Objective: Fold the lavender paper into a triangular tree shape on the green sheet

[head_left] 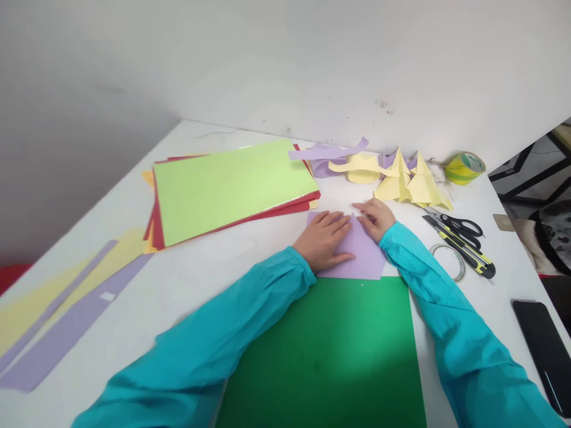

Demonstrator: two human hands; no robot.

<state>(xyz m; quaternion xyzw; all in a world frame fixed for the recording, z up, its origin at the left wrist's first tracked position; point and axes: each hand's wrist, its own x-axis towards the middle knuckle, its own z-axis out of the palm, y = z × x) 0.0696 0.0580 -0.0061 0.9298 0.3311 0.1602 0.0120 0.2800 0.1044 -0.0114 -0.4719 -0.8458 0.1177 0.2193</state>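
A piece of purple paper [363, 255] with a creased point at its top lies flat at the far edge of a green sheet [330, 351]. My left hand [325, 241] rests on its left part, fingers stretched out and palm down. At its upper right, my right hand [375, 217] touches the paper near the point, with the index finger reaching leftward and the other fingers bent. Whether the right fingers pinch the paper's edge is hard to make out. Both forearms are in turquoise sleeves.
Left, a stack topped by a light green sheet [236, 184]; purple strips [75, 324] lie nearer. Folded yellow paper cones [399, 178] stand at the back beside a tape roll [464, 167]. Scissors [461, 227], a utility knife [464, 249], a tape ring [461, 267] and a phone [542, 351] lie right.
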